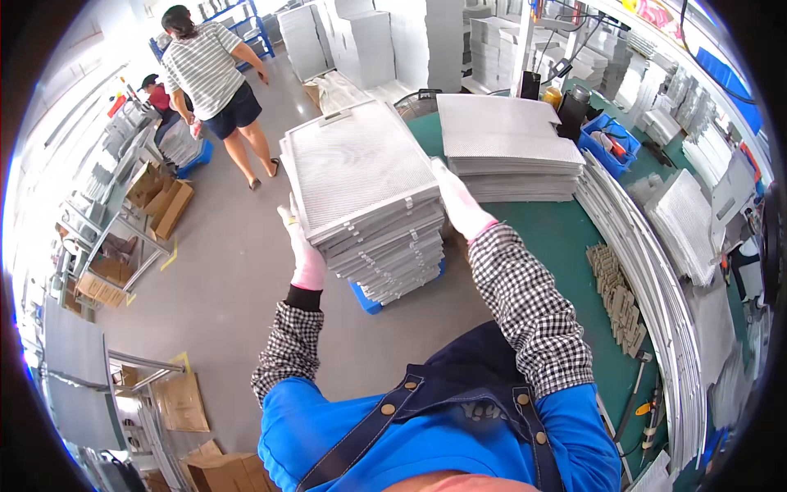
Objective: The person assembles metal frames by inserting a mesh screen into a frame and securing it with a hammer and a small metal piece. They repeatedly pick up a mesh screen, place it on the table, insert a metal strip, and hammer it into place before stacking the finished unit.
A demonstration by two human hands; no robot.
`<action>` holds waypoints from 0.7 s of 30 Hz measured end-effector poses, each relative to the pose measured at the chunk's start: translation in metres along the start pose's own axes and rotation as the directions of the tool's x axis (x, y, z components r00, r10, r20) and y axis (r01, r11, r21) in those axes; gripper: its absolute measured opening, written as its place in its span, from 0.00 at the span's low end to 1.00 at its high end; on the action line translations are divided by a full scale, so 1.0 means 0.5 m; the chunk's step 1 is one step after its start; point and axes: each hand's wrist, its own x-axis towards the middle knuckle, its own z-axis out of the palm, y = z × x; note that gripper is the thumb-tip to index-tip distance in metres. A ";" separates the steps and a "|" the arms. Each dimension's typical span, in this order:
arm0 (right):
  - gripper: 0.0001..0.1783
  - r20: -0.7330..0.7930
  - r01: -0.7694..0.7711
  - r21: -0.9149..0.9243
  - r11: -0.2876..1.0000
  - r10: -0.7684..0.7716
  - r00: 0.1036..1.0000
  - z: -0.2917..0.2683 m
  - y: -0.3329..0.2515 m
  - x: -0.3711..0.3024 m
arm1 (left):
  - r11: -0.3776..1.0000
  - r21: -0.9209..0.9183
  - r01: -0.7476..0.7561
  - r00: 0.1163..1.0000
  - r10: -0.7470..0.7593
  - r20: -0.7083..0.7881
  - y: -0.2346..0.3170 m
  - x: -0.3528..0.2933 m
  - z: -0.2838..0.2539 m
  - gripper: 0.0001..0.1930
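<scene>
Dark apron (459,369) over a blue shirt (434,449) sits closest. The gloved left hand (303,244) lies along the left side of a framed mesh panel (361,164) topping a stack (389,262); the gloved right hand (461,201) meets its right edge. Whether either grips cannot be told. Rightward, mesh sheets (504,135) lie piled on a green table (545,230).

Grey floor (221,254) sweeps through the workshop here, yellow marks (170,254) showing on it! Metal racks (147,359) line the left side, cardboard boxes (170,210) close by. At the back stands a blue shelf (261,34); over on the right, the green counter (549,234) stretches away, a white post (525,49) rising near its far end. Bright light (82,53) floods the upper left.
</scene>
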 end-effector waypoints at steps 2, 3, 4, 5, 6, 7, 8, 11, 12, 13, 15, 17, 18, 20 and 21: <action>0.37 0.100 0.171 0.086 0.982 -0.179 0.979 -0.020 0.041 0.026 | 0.998 -0.067 0.017 0.999 -0.020 -0.047 0.008 -0.021 0.052 0.41; 0.37 0.113 0.157 0.073 0.985 -0.165 0.980 -0.017 0.041 0.022 | 0.999 -0.039 0.010 0.999 -0.011 -0.037 0.008 -0.026 0.047 0.41; 0.36 0.130 0.149 0.061 0.987 -0.156 0.979 -0.009 0.029 0.015 | 1.000 -0.010 -0.004 1.000 0.004 -0.026 0.009 -0.031 0.039 0.41; 0.36 0.145 0.141 0.049 0.989 -0.146 0.979 -0.006 0.020 0.011 | 1.000 0.017 -0.017 1.000 0.018 -0.013 0.009 -0.036 0.030 0.41; 0.35 0.141 0.120 0.074 0.990 -0.130 0.982 -0.039 0.047 0.042 | 1.000 -0.020 -0.013 0.999 0.014 0.044 0.008 -0.031 0.046 0.39; 0.35 0.135 0.128 0.074 0.989 -0.137 0.981 -0.022 0.026 0.016 | 0.990 0.117 -0.080 0.997 0.082 -0.012 0.021 -0.031 0.023 0.37; 0.34 0.128 0.137 0.073 0.988 -0.146 0.981 -0.007 0.008 -0.018 | 0.957 0.256 -0.137 0.986 0.156 -0.055 0.043 -0.031 -0.001 0.35; 0.30 0.107 0.228 -0.067 0.971 -0.220 0.970 -0.054 -0.006 -0.071 | 0.744 0.613 -0.266 0.925 0.376 -0.055 0.115 -0.026 0.006 0.30; 0.29 0.133 0.276 -0.103 0.956 -0.262 0.956 -0.069 -0.016 -0.119 | 0.708 0.609 -0.358 0.881 0.472 -0.031 0.140 -0.035 0.021 0.28; 0.28 0.151 0.323 -0.143 0.935 -0.302 0.941 -0.097 -0.010 -0.166 | 0.667 0.596 -0.447 0.829 0.559 -0.003 0.163 -0.044 0.053 0.27; 0.21 0.042 0.417 -0.403 0.815 -0.439 0.898 -0.200 0.053 -0.268 | 0.600 0.569 -0.563 0.765 0.639 0.084 0.190 -0.072 0.141 0.25; 0.18 -0.128 0.360 -0.666 0.653 -0.576 0.807 -0.287 0.098 -0.398 | 0.564 0.540 -0.625 0.745 0.636 0.198 0.181 -0.112 0.249 0.24; 0.18 -0.244 0.221 -0.770 0.599 -0.596 0.765 -0.328 0.130 -0.463 | 0.504 0.487 -0.713 0.688 0.637 0.348 0.164 -0.120 0.293 0.25; 0.19 -0.447 -0.118 -0.860 0.497 -0.619 0.646 -0.401 0.201 -0.613 | 0.412 0.312 -0.856 0.513 0.608 0.606 0.113 -0.123 0.396 0.26; 0.21 -0.536 -0.285 -0.840 0.461 -0.626 0.567 -0.427 0.242 -0.688 | 0.354 0.239 -0.904 0.411 0.570 0.711 0.085 -0.124 0.473 0.26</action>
